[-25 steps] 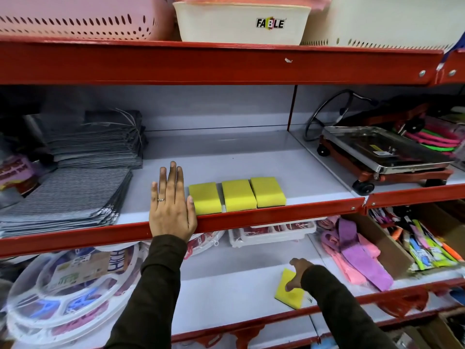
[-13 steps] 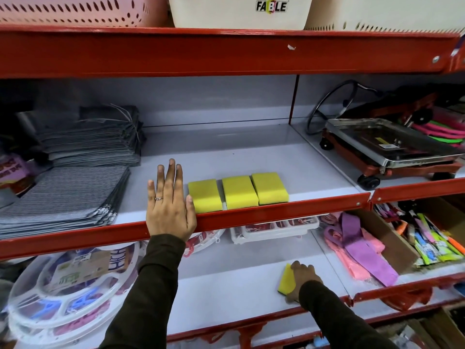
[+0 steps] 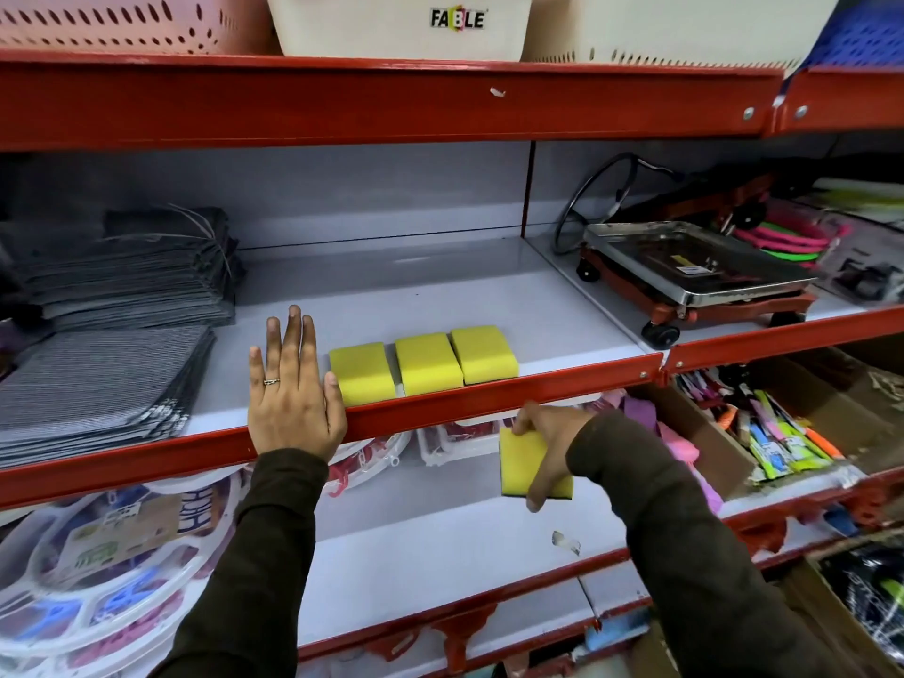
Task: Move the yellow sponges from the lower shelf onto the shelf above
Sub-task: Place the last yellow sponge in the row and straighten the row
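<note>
Three yellow sponges (image 3: pixel 424 363) lie side by side at the front of the upper shelf (image 3: pixel 489 305), just behind its red front rail. My left hand (image 3: pixel 292 393) rests flat and open on that rail, its thumb touching the leftmost sponge. My right hand (image 3: pixel 547 447) holds a fourth yellow sponge (image 3: pixel 519 462) with a dark green underside. It hangs in the air above the lower shelf (image 3: pixel 430 555), just below the upper rail.
Stacks of grey cloths (image 3: pixel 102 364) fill the upper shelf's left side. A steel tray on a red wheeled trolley (image 3: pixel 694 276) stands to the right. Round plastic trays (image 3: pixel 98 579) sit lower left; pink and purple cloths (image 3: pixel 685 447) and a cardboard box of packets (image 3: pixel 778 433) lie lower right.
My right hand closed on the sponge lying on the lower shelf and lifted it up toward the upper rail. The left hand stayed in place.
</note>
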`<state>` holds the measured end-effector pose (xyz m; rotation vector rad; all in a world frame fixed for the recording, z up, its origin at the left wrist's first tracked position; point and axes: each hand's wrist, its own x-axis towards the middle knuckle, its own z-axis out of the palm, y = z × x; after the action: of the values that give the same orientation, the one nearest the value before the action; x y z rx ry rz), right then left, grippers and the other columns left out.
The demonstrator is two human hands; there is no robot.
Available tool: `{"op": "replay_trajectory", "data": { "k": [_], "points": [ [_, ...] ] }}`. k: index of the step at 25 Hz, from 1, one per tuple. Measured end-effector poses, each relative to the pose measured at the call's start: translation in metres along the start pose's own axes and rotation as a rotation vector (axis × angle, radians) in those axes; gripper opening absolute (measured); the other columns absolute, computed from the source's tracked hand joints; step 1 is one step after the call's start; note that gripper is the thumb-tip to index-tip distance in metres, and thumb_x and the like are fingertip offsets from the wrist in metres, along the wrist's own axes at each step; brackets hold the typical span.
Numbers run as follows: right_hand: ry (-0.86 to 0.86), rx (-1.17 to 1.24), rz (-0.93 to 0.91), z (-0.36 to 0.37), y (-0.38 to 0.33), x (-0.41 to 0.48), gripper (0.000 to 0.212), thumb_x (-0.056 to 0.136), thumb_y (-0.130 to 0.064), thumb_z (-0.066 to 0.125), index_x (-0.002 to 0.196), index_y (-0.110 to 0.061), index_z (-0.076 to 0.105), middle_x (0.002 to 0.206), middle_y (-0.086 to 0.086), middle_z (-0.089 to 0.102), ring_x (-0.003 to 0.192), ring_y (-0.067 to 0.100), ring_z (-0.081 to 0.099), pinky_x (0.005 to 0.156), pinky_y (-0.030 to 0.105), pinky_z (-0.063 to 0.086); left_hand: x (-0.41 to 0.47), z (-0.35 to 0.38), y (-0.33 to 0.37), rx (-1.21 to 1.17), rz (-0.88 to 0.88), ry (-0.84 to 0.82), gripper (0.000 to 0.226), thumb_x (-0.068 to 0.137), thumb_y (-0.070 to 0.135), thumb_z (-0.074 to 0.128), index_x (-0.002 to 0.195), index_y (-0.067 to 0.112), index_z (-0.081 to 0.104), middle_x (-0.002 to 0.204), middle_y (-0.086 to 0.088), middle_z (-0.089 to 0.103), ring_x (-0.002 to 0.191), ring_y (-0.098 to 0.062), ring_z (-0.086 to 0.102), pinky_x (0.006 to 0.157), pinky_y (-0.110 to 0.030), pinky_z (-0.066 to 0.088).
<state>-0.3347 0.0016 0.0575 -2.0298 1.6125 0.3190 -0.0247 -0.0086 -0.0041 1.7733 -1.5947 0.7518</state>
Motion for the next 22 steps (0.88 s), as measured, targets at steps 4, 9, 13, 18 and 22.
{"op": "replay_trajectory", "data": {
  "k": [4,9,13,18,22],
  "points": [
    [0.201,-0.022,-0.090,-0.062,-0.013,-0.045,0.101,0.051,-0.034,0.093,0.133,-0.032,0.036,0.129,-0.002,0.049,0.113,0.025,0.055,0.093,0.038,0.050,-0.001,0.000,-0.001,0.008,-0.009,-0.011,0.069,0.098,0.034,0.024,0.159,0.004,0.014,0.168,-0.013,0.011,0.156,-0.027,0.003,0.127,-0.038,-0.008],
    [0.382,-0.099,-0.051,-0.110,0.003,0.006,0.115,0.056,-0.014,0.090,0.147,-0.025,0.021,0.148,0.014,0.037,0.128,0.035,0.049,0.102,0.042,0.048,-0.001,-0.001,-0.001,0.006,-0.003,0.004,0.068,0.098,0.033,0.025,0.159,0.004,0.017,0.168,-0.014,0.015,0.156,-0.027,0.005,0.128,-0.039,-0.005],
    [0.345,-0.203,-0.014,-0.110,0.015,0.062,0.118,0.057,-0.008,0.085,0.151,-0.023,0.016,0.153,0.015,0.031,0.136,0.035,0.043,0.106,0.041,0.046,0.000,-0.001,-0.002,-0.006,0.000,0.015,0.068,0.097,0.032,0.027,0.158,0.003,0.020,0.167,-0.014,0.016,0.156,-0.028,0.009,0.128,-0.041,-0.002],
    [0.227,-0.159,-0.017,-0.105,0.018,0.091,0.112,0.066,-0.005,0.082,0.153,-0.023,0.014,0.159,0.014,0.029,0.140,0.033,0.040,0.109,0.040,0.044,0.000,0.000,-0.002,-0.005,0.004,0.012,0.068,0.097,0.032,0.028,0.158,0.004,0.021,0.167,-0.014,0.017,0.155,-0.029,0.012,0.128,-0.041,-0.002],
    [0.182,-0.113,-0.056,-0.106,0.020,0.091,0.112,0.068,-0.008,0.080,0.154,-0.027,0.012,0.160,0.007,0.030,0.139,0.031,0.041,0.109,0.039,0.044,0.001,0.000,-0.003,-0.013,0.008,-0.003,0.068,0.097,0.032,0.027,0.158,0.004,0.020,0.167,-0.014,0.018,0.156,-0.029,0.011,0.128,-0.042,-0.001]
  ]
}}
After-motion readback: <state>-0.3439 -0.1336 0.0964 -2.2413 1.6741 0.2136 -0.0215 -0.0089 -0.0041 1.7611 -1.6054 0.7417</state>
